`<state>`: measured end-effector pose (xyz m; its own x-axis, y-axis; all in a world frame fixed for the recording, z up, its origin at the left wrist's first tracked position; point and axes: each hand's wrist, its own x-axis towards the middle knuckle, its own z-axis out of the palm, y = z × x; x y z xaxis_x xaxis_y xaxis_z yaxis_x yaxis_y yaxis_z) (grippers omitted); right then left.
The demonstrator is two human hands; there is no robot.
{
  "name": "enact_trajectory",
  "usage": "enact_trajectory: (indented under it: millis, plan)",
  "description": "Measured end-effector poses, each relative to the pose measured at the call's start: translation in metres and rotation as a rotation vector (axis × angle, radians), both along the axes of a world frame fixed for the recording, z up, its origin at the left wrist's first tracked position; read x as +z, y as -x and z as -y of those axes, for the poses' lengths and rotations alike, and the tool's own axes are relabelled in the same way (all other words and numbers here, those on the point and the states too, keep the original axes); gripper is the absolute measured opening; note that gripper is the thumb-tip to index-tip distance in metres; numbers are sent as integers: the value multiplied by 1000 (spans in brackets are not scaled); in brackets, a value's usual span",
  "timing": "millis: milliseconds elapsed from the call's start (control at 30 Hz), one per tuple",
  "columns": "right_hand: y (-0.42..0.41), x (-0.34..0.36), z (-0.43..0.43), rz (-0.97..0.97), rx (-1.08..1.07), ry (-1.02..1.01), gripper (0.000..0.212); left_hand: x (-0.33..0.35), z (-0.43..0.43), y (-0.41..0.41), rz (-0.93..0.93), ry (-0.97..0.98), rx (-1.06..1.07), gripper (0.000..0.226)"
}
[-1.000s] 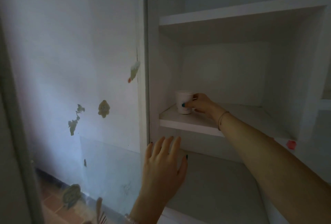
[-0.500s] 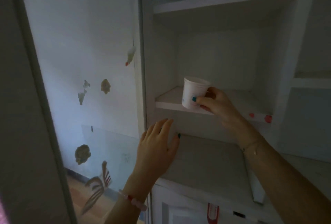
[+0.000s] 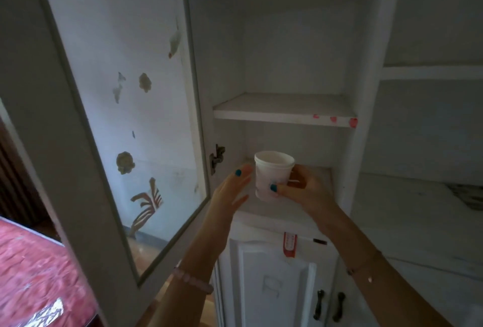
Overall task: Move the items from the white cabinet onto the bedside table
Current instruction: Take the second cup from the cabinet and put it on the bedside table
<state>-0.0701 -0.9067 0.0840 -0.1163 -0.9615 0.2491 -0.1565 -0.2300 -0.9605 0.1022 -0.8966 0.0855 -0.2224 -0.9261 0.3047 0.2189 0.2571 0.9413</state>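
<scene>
A white paper cup [image 3: 271, 177] hangs upright in front of the white cabinet [image 3: 285, 112], below its middle shelf. My right hand [image 3: 300, 191] grips the cup from the right, thumb across its front. My left hand [image 3: 231, 191] is raised just left of the cup with straight fingers, its fingertips close to the cup's side; I cannot tell whether they touch. The shelves in view hold nothing. The bedside table is out of view.
The cabinet's glass door [image 3: 125, 117] with stickers stands open on the left, right beside my left arm. Lower cabinet doors with dark handles [image 3: 329, 305] are below. A red bedspread [image 3: 34, 274] shows at lower left. A pale counter [image 3: 418, 211] extends right.
My right hand has lifted the cup off the middle shelf and brought it down and toward me. My left hand has risen next to the cup. The view has tilted downward.
</scene>
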Motion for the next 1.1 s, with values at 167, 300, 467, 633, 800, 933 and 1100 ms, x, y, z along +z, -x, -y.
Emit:
enact_trajectory:
  millis: [167,300,467,633,800,933,1100]
  plan:
    - [-6,-20,-33,-5,0,-1,45,-23,-27,-7,5,17,-18,49]
    - [-13,-30,-56,-6,23,10,43,-35,-51,-16,37,25,-18,64]
    - [-24,-36,-82,-49,37,43,45,-35,-82,-20,31,-11,33,33]
    - [-38,-42,-104,-74,68,55,42,-40,-106,-32,-8,-38,61,28]
    - [-63,-49,-125,-68,179,53,45,-53,-136,-61,-49,-49,127,75]
    - [-103,-59,-141,-83,353,16,46,-68,-176,-100,-39,-76,215,90]
    - [-174,-74,-164,-155,519,15,46,-82,-236,-158,-39,-147,423,83]
